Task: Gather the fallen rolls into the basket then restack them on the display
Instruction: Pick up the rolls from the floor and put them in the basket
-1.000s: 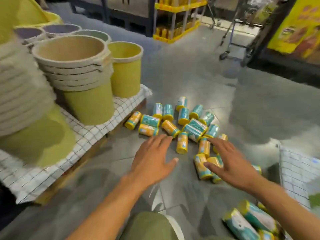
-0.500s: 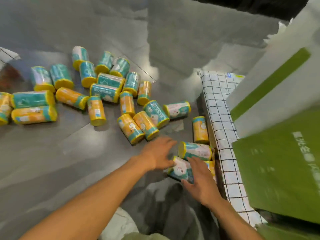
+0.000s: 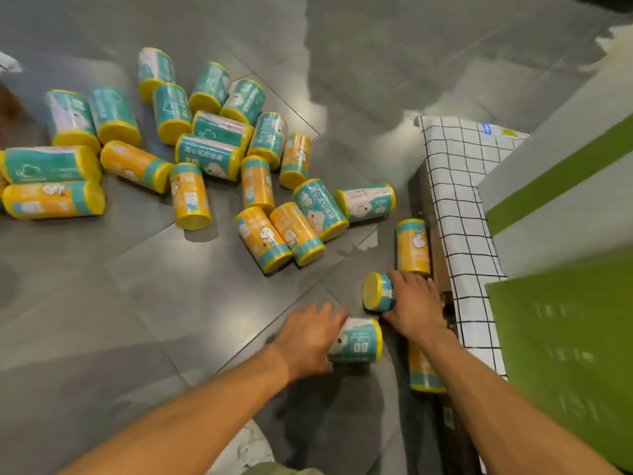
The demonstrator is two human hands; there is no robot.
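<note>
At lower centre, the left hand held a teal roll in curled fingers while the right hand gripped a yellow-ended roll on the floor.

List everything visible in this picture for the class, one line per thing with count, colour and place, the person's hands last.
floor: one, grey tiles, under everything.
fallen rolls: over twenty, teal or orange with yellow ends, scattered on the floor.
teal roll: one, teal and white, bottom centre.
yellow-ended roll: one, teal band, just above the teal roll.
gridded sheet: one, white with black lines, right side.
blurred surface: one, green and grey, far right.
left hand: one, grips the teal roll.
right hand: one, grips the yellow-ended roll.
</note>
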